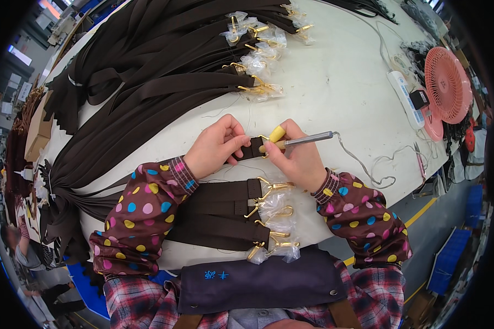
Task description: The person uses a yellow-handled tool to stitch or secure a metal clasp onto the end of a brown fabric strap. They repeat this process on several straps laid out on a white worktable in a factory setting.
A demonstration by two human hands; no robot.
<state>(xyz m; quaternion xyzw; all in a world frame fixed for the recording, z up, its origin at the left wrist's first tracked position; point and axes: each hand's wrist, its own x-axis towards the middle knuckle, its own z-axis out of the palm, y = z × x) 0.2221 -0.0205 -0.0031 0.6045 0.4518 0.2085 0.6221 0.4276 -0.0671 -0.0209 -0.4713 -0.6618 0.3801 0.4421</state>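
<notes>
In the middle of the table, my left hand [217, 145] pinches a dark brown webbing strap [254, 148] close to its folded end. A gold metal clasp at that end lies partly under the fingers of my right hand [297, 159]. That hand is closed round a slim grey corded pen-shaped tool [312, 138], which points left toward the strap end; its tip is hard to make out. One right fingertip wears a yellow finger cot [277, 133]. Nearer me lie several finished-looking straps [219, 219] with gold clasps [266, 189] wrapped in clear plastic.
A large pile of dark straps [137, 60] covers the far left, their plastic-wrapped clasps [258, 88] facing right. At right stand a white power strip [406, 98] with a black plug and a pink fan [448, 85]. The tool's thin cord [362, 172] loops over the table. Thread snippers [420, 159] lie near the right edge.
</notes>
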